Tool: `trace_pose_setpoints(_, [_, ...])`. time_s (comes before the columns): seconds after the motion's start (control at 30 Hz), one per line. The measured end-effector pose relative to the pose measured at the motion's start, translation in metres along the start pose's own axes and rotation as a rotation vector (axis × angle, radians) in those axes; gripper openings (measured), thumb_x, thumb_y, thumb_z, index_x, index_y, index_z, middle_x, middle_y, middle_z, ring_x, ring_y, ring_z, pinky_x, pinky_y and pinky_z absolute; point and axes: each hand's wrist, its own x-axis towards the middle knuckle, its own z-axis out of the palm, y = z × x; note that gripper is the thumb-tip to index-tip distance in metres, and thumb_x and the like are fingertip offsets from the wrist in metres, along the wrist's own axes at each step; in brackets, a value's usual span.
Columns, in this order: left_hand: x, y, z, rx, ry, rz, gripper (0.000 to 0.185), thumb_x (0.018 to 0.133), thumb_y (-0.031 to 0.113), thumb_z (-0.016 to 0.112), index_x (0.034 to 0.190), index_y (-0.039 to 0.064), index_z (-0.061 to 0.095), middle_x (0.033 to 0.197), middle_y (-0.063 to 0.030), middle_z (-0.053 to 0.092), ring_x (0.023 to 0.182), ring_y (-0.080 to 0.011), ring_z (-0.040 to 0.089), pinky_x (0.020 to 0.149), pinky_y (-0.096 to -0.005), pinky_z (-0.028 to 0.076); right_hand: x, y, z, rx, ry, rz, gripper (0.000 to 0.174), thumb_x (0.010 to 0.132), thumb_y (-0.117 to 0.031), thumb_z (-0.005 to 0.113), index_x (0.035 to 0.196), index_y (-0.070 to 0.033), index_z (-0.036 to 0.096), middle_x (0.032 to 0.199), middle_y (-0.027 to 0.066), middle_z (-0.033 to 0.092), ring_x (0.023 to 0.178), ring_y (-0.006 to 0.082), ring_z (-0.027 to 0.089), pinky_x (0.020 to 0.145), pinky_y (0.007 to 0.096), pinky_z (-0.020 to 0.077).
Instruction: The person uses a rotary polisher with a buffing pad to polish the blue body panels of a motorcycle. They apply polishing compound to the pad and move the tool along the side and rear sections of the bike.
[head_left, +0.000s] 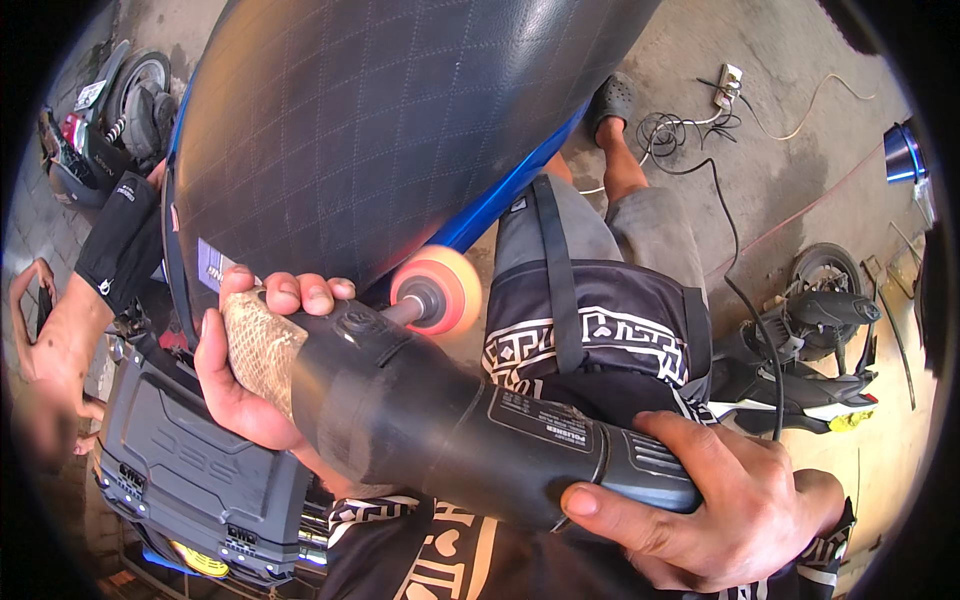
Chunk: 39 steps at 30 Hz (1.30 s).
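Both my hands hold a black rotary polisher across my front. My left hand is wrapped around its head end, over a worn, tan textured patch, with the fingertips showing on top. Around the body's rear end, by the vents, my right hand is closed. A round orange and yellow foam pad on a metal shaft sticks out from the head; its rim looks blurred. The pad is beside the blue body panel of a motorcycle, just under its black quilted seat. Whether they touch, I cannot tell.
A dark cord runs from the polisher to coils and a power strip on the concrete floor. A black top case is at lower left, near a shirtless person. Partly dismantled motorcycles stand at upper left and right.
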Motion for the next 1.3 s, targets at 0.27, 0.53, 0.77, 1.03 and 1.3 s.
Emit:
trace_pose_setpoints(0.27, [0.021, -0.006, -0.004, 0.018, 0.03, -0.027, 0.035, 0.104, 0.031, 0.042, 0.12, 0.004, 0.057, 0.097, -0.0112, 0.065, 0.093, -0.0283, 0.061, 0.095, -0.0497, 0.046, 0.027, 0.001, -0.012, -0.07, -0.059, 0.09, 0.053, 0.094, -0.024, 0.066, 0.145, -0.033, 0.061, 0.114, 0.0244, 0.064, 0.062, 0.0148, 0.066, 0.039, 0.0238, 0.0511])
trace_pose_setpoints(0.53, [0.017, -0.004, 0.0, -0.018, 0.075, -0.028, 0.042, 0.104, 0.038, 0.038, 0.121, 0.005, 0.06, 0.097, -0.0147, 0.068, 0.091, -0.0324, 0.064, 0.095, -0.0535, 0.048, 0.025, 0.01, -0.018, 0.009, -0.014, 0.066, 0.08, 0.066, -0.02, 0.083, 0.143, -0.023, 0.062, 0.113, 0.0267, 0.065, 0.071, 0.0277, 0.069, 0.053, 0.0344, 0.0583])
trace_pose_setpoints(0.77, [-0.051, -0.052, 0.026, 0.294, -0.019, 0.223, 0.043, 0.104, 0.037, 0.04, 0.123, 0.0, 0.05, 0.094, -0.0243, 0.066, 0.088, -0.0378, 0.065, 0.09, -0.0574, 0.048, -0.026, 0.063, 0.017, 0.041, -0.234, 0.27, 0.104, 0.05, -0.018, 0.085, 0.146, -0.001, 0.05, 0.103, 0.0177, 0.064, 0.087, 0.0387, 0.066, 0.078, 0.0445, 0.0563])
trace_pose_setpoints(1.03, [-0.095, -0.103, 0.008, 0.485, -0.196, 0.476, 0.043, 0.106, 0.034, 0.05, 0.119, -0.007, 0.048, 0.092, -0.0304, 0.066, 0.08, -0.0404, 0.068, 0.08, -0.059, 0.054, -0.044, 0.12, 0.091, 0.224, -0.012, 0.123, 0.067, 0.057, -0.01, 0.08, 0.121, -0.005, 0.061, 0.1, 0.0139, 0.068, 0.091, 0.0375, 0.07, 0.08, 0.0445, 0.0579])
trace_pose_setpoints(1.3, [-0.106, -0.14, -0.025, 0.604, -0.226, 0.777, 0.045, 0.104, 0.039, 0.051, 0.115, -0.005, 0.049, 0.08, -0.0247, 0.066, 0.069, -0.0376, 0.069, 0.07, -0.0587, 0.057, -0.034, 0.178, 0.16, 0.114, 0.177, -0.13, 0.066, 0.061, -0.019, 0.085, 0.12, -0.004, 0.062, 0.098, 0.0116, 0.07, 0.086, 0.0328, 0.071, 0.075, 0.0417, 0.0578])
